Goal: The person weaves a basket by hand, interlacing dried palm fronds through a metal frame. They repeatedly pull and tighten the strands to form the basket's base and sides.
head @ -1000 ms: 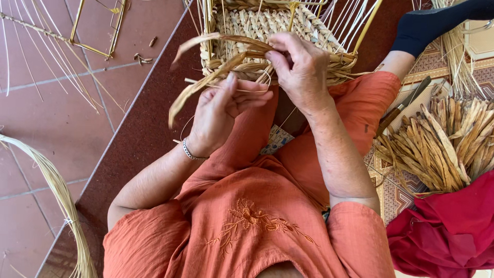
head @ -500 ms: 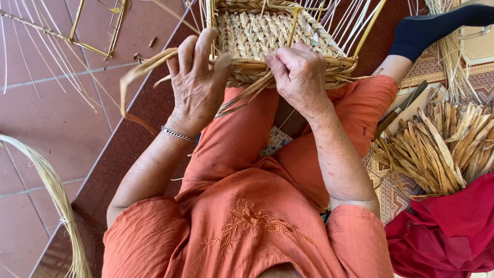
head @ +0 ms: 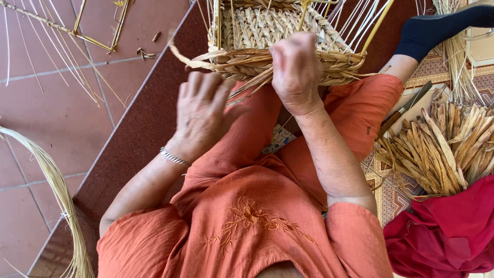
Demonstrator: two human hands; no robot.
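The left hand (head: 203, 110) has dropped back, fingers spread wide and empty; the right hand (head: 296, 72) still pinches the fibre strand (head: 247, 85) against the woven basket (head: 267, 31) above it.

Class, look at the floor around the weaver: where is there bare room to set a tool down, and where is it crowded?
Bare: the red tiles between the loose reeds and the dark mat. Crowded: beside the right hand, with the leaf bundle, red cloth and basket.
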